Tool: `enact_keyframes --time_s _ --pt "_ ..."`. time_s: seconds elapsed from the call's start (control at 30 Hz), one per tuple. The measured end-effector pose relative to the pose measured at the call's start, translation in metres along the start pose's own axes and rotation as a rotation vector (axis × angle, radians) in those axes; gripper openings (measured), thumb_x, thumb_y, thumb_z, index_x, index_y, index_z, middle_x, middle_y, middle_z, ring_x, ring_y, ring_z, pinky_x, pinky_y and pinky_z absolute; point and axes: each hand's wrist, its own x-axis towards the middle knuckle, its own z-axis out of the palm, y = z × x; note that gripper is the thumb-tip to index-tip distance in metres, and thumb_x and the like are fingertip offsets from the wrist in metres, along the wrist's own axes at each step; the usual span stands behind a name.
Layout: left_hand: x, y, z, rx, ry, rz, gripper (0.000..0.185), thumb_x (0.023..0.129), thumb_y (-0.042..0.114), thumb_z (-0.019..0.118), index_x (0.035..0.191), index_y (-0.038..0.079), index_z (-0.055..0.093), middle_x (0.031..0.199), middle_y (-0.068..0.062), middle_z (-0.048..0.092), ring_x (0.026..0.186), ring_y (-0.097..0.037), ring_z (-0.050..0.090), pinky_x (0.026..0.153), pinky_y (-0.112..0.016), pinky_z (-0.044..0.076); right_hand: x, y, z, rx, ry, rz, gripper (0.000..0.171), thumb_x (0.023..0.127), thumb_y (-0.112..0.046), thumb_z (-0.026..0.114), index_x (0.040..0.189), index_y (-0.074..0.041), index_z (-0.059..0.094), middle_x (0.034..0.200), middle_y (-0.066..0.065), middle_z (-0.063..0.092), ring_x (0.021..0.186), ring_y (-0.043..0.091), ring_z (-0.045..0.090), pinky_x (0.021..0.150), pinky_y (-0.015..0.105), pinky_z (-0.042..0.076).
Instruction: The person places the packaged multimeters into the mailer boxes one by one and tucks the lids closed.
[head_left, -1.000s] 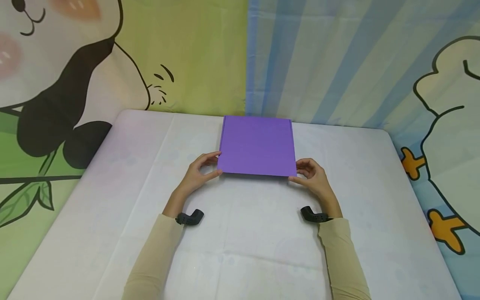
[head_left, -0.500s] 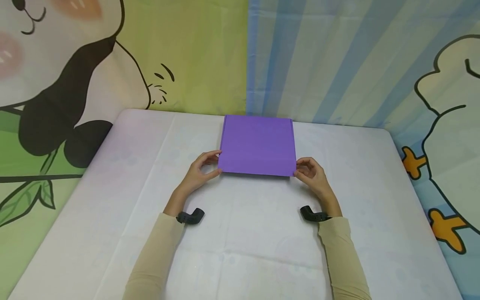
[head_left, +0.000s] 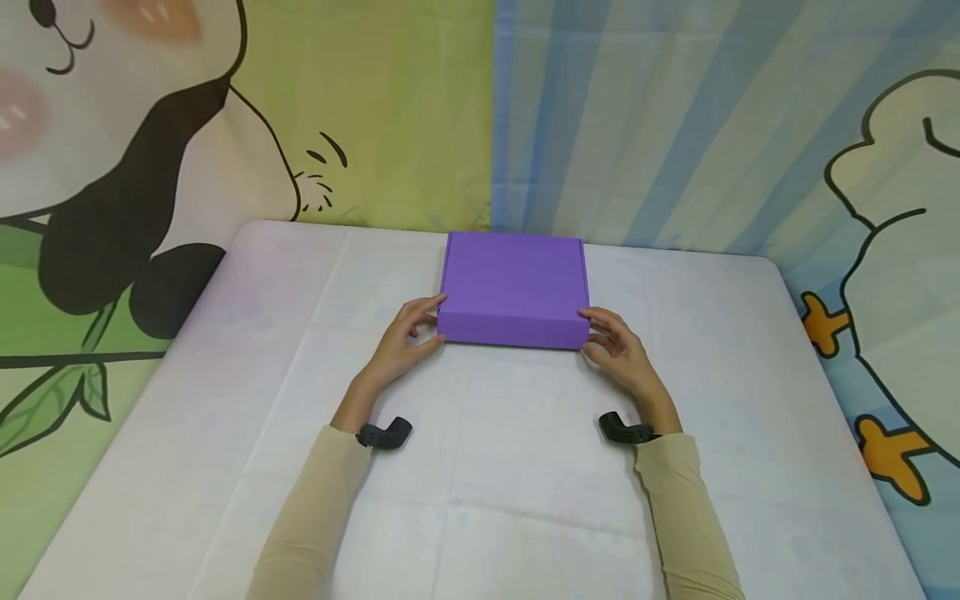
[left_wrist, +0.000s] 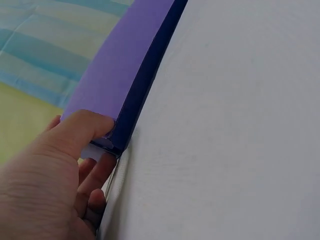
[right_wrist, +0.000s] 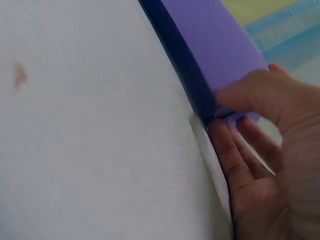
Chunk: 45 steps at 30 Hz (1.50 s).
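A flat purple cardboard box (head_left: 513, 279) lies closed on the white table (head_left: 225, 400), near the far edge. My left hand (head_left: 405, 337) pinches its near left corner. In the left wrist view the left hand (left_wrist: 55, 170) has its thumb on the top of the box (left_wrist: 115, 65) and its fingers against the side below. My right hand (head_left: 617, 350) pinches the near right corner. The right wrist view shows the right hand (right_wrist: 260, 165) gripping the box (right_wrist: 210, 30) the same way, thumb on top. The dark front wall of the box rests on the cloth.
A white cloth covers the table, with faint creases. Cartoon backdrops (head_left: 675, 125) hang right behind the table's far edge, close to the box. Black camera mounts (head_left: 382, 435) sit on both wrists.
The near edge of the box top has dropped from slightly raised to flat, so the front wall now shows. Both hands moved slightly forward and inward with it.
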Motion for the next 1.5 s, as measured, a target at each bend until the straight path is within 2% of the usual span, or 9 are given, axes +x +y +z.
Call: enact_keyframes --time_s 0.17,0.4,0.6,0.9,1.07,1.23,1.37,1.43,1.5 --pt "0.005 0.001 0.002 0.061 0.028 0.007 0.060 0.087 0.006 0.072 0.142 0.019 0.050 0.131 -0.009 0.054 0.105 -0.025 0.060 0.071 -0.027 0.037 0.005 -0.010 0.013 -0.121 0.105 -0.037 0.048 0.077 0.030 0.058 0.123 0.019 0.050 0.130 0.035 0.043 0.105 0.015 0.056 0.089 0.023 0.052" --pt "0.008 0.003 0.003 0.075 0.102 0.011 0.049 0.085 0.000 0.073 0.130 0.012 0.058 0.119 -0.014 0.057 0.103 -0.029 0.061 0.065 -0.025 0.032 0.012 -0.036 0.034 -0.218 0.219 0.017 0.041 0.076 0.030 0.058 0.115 0.019 0.054 0.119 0.036 0.048 0.091 0.023 0.058 0.081 0.027 0.055" --pt "0.007 0.009 0.001 0.074 0.160 -0.008 0.044 0.083 -0.003 0.074 0.123 0.009 0.062 0.114 -0.014 0.060 0.100 -0.030 0.064 0.063 -0.023 0.033 0.017 -0.038 0.040 -0.215 0.237 0.060 0.039 0.077 0.030 0.058 0.114 0.018 0.055 0.118 0.035 0.049 0.090 0.027 0.057 0.080 0.021 0.054" --pt "0.008 0.009 0.006 0.099 0.176 -0.031 0.044 0.083 -0.002 0.073 0.124 0.009 0.061 0.116 -0.014 0.059 0.102 -0.030 0.064 0.065 -0.024 0.034 0.019 -0.040 0.042 -0.218 0.255 0.106 0.039 0.078 0.029 0.057 0.115 0.017 0.055 0.119 0.033 0.049 0.089 0.036 0.056 0.080 0.021 0.053" --pt "0.008 0.006 0.009 0.070 0.155 -0.064 0.046 0.086 -0.001 0.072 0.128 0.012 0.059 0.121 -0.012 0.058 0.106 -0.029 0.061 0.069 -0.025 0.034 0.016 -0.041 0.041 -0.230 0.253 0.129 0.040 0.080 0.028 0.056 0.118 0.015 0.055 0.121 0.032 0.049 0.091 0.031 0.056 0.081 0.021 0.052" --pt "0.010 0.003 0.009 0.068 0.141 -0.044 0.048 0.086 0.002 0.073 0.130 0.014 0.058 0.121 -0.011 0.058 0.106 -0.027 0.060 0.071 -0.028 0.036 0.015 -0.036 0.035 -0.208 0.239 0.150 0.038 0.083 0.023 0.057 0.120 0.014 0.055 0.123 0.031 0.048 0.092 0.023 0.055 0.082 0.017 0.050" --pt "0.012 0.007 0.007 0.094 0.153 -0.053 0.050 0.086 0.018 0.076 0.132 0.019 0.057 0.126 -0.010 0.055 0.113 -0.027 0.057 0.082 -0.036 0.043 0.018 -0.029 0.026 -0.208 0.221 0.173 0.030 0.092 0.009 0.059 0.122 0.009 0.058 0.129 0.025 0.050 0.104 0.019 0.055 0.088 0.018 0.050" --pt "0.014 0.014 0.007 0.130 0.170 -0.072 0.055 0.086 0.029 0.076 0.136 0.022 0.054 0.134 -0.009 0.051 0.122 -0.028 0.052 0.095 -0.045 0.043 0.021 -0.029 0.021 -0.240 0.214 0.160 0.031 0.095 0.000 0.059 0.125 0.006 0.059 0.135 0.023 0.049 0.117 0.022 0.052 0.098 0.029 0.049" --pt "0.016 0.024 0.007 0.201 0.179 -0.093 0.065 0.086 0.040 0.074 0.142 0.024 0.047 0.145 -0.009 0.042 0.134 -0.030 0.040 0.107 -0.054 0.034 0.022 -0.035 0.017 -0.335 0.197 0.129 0.036 0.096 -0.010 0.062 0.130 0.000 0.058 0.143 0.020 0.044 0.132 0.027 0.041 0.109 0.046 0.039"
